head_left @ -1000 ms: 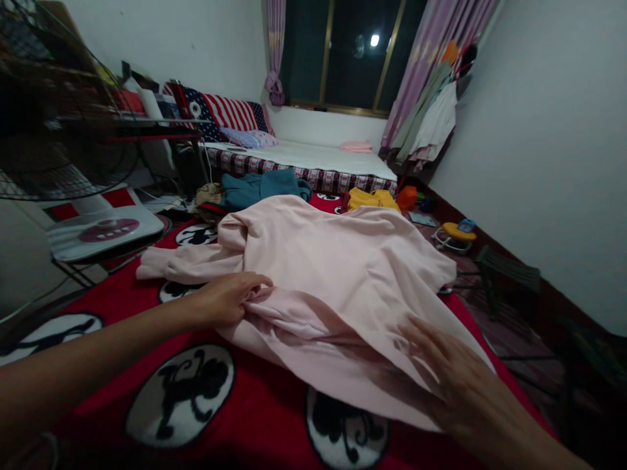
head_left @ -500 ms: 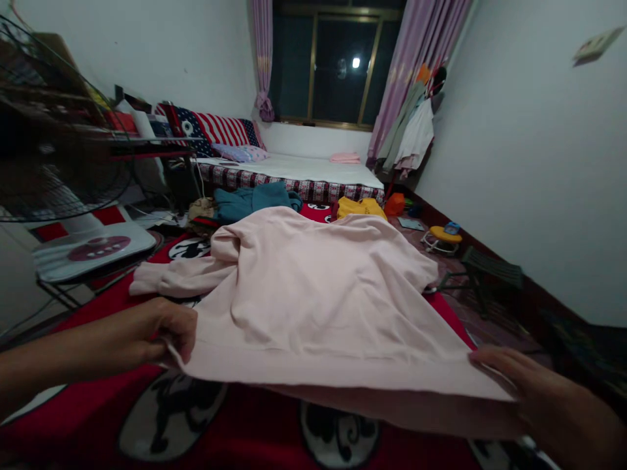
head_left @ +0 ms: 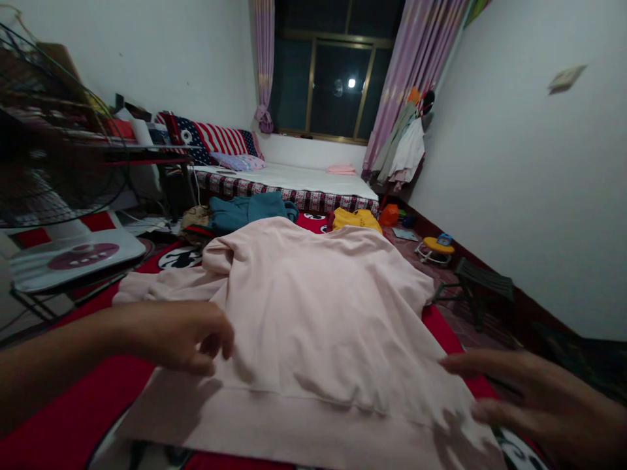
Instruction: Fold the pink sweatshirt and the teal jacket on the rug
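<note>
A pale pink long-sleeved top [head_left: 313, 313] lies spread flat on a red blanket [head_left: 63, 418] with black-and-white round figures. Its hem is nearest me and one sleeve [head_left: 161, 284] trails off to the left. My left hand [head_left: 181, 336] hovers over the left side of the top, fingers loosely curled, holding nothing. My right hand [head_left: 529, 391] hovers at the hem's right corner, fingers spread, also holding nothing.
A teal garment [head_left: 249, 210] and a yellow garment [head_left: 356, 219] lie beyond the top. A standing fan [head_left: 53, 170] and a white scale [head_left: 73, 258] are at left. A mattress [head_left: 294, 179] sits under the window. A small dark stool [head_left: 477, 281] stands at right.
Both hands pulled the bunched hem toward me and stretched it out, then let go. The top now lies flat, and both hands hover just above it.
</note>
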Motion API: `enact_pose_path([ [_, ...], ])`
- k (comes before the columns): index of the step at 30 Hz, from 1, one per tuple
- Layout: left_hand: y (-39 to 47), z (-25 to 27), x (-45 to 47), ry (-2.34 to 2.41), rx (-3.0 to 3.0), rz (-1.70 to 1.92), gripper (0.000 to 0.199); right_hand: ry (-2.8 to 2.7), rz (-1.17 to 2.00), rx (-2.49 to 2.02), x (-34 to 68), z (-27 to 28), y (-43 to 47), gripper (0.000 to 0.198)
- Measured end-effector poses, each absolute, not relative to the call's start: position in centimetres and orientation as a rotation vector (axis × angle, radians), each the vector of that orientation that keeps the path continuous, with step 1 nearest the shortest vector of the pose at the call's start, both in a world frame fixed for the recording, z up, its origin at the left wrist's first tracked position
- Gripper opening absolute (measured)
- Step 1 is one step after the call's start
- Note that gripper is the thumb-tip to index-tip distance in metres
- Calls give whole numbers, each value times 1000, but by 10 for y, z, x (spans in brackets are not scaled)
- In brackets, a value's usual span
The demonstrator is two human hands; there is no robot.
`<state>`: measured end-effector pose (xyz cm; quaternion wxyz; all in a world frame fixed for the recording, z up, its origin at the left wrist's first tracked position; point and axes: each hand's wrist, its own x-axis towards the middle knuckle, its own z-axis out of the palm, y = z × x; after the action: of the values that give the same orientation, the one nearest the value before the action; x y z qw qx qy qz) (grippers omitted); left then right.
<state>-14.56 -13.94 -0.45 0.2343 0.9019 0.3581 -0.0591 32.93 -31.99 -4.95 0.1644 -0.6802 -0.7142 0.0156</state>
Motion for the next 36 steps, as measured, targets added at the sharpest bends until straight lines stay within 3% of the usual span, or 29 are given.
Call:
enact_pose_path([
  [2,-122,-1,-97,917,2510,-167,23,-2034,200,-2007,319,-18,-268,35],
  [6,-82,-41,-9,943,2662,232,36,-1749,-313,-2366,322,-16,-172,27],
  [9,-60,-87,24,1155,2692,417,54,-1691,-316,-2566,337,-44,-132,32],
  [14,-49,-126,27,1367,2673,409,61,-1776,-244,-2755,341,-69,-116,26],
  [20,-52,-126,25,1355,2683,418,60,-1584,-410,-2726,366,-56,-124,26],
  [24,-53,-129,27,1357,2673,429,60,-1629,-269,-2882,373,-52,-118,23],
  [29,-53,-130,28,1346,2642,452,61,-1827,-625,-2404,323,-39,-73,28],
  [33,-53,-130,27,1336,2617,469,62,-1963,-344,-2148,269,-46,-14,31],
  [36,-54,-130,27,1326,2601,495,62,-1952,-110,-2122,238,-61,32,46],
])
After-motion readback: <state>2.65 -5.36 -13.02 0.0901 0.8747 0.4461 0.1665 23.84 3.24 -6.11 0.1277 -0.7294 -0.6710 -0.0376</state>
